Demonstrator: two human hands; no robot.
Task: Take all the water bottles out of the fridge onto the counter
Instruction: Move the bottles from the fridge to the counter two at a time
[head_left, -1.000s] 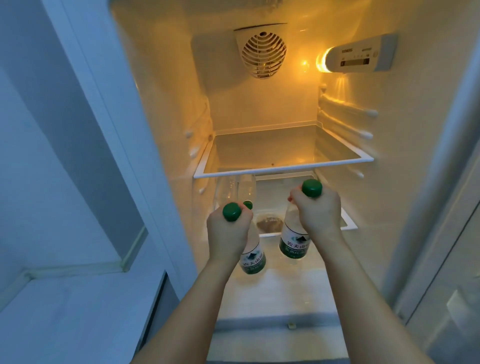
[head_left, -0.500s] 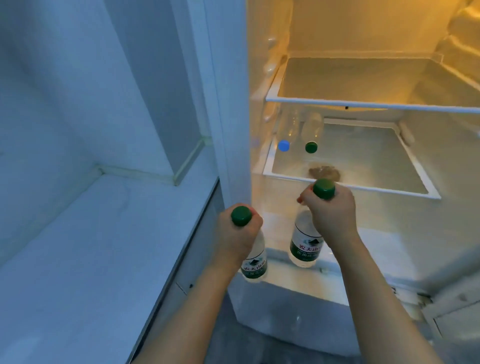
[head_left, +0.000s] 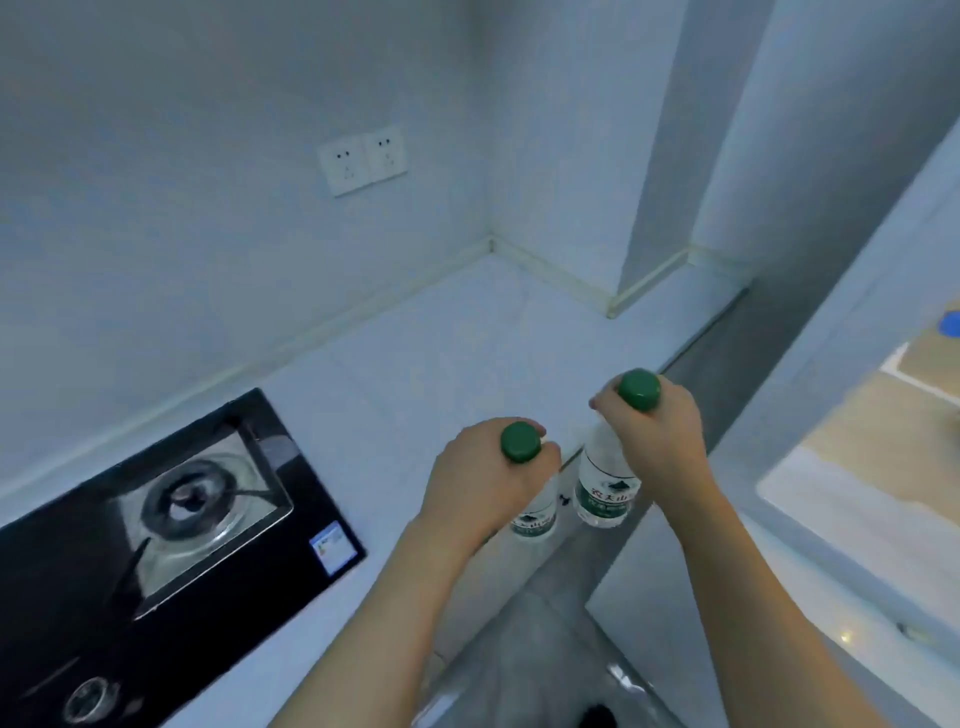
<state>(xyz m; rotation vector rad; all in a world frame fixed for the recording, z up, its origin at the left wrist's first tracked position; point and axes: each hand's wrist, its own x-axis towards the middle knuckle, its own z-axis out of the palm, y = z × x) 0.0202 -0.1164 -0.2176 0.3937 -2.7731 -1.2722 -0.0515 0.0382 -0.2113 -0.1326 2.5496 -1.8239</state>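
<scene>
Two bare forearms reach forward from the bottom edge. Left hand (head_left: 485, 478) grips a water bottle by its neck, fingers (head_left: 540, 434) curled under the green cap (head_left: 520, 441); left bottle (head_left: 535, 519) hangs upright at the front edge of the desk (head_left: 441, 353), whether touching it cannot be told. Right hand (head_left: 657, 441) holds a second bottle (head_left: 605, 488) the same way, fingers clamped round the neck below its green cap (head_left: 639, 389), bottle upright over the desk's right edge. Black gas hob (head_left: 156, 519) set into the desk, well left of the bottles. Double wall socket (head_left: 362, 160) on the far wall. Open fridge (head_left: 857, 467) at right, interior lit; a blue cap (head_left: 950, 325) shows inside.
</scene>
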